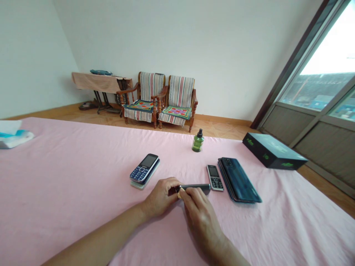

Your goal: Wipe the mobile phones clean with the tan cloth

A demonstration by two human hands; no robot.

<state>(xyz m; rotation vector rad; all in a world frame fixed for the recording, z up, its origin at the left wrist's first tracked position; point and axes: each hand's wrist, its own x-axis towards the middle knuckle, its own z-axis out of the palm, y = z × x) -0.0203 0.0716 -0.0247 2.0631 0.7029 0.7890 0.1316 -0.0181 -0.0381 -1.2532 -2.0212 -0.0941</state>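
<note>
A dark phone (205, 187) is held edge-on above the pink cloth, and its face is hidden from me. My left hand (162, 196) is closed around the phone's left end. Pinched in the fingertips of my right hand (202, 212) is a small pale yellow piece (180, 192), perhaps cloth, pressed against the phone's near edge by the left fingers. To the left, a blue keypad phone (143, 170) lies on top of another flat phone. On the right are a small black-and-silver keypad phone (215, 178) and a stack topped by a dark blue smartphone (239, 180).
A green bottle with a black cap (198, 141) stands near the far edge. The black box (273, 150) sits at the far right, and a tissue pack (15, 136) at far left. Beyond the pink-covered surface (69, 177) are two wooden chairs (177, 99) and a cloth-covered table (95, 82).
</note>
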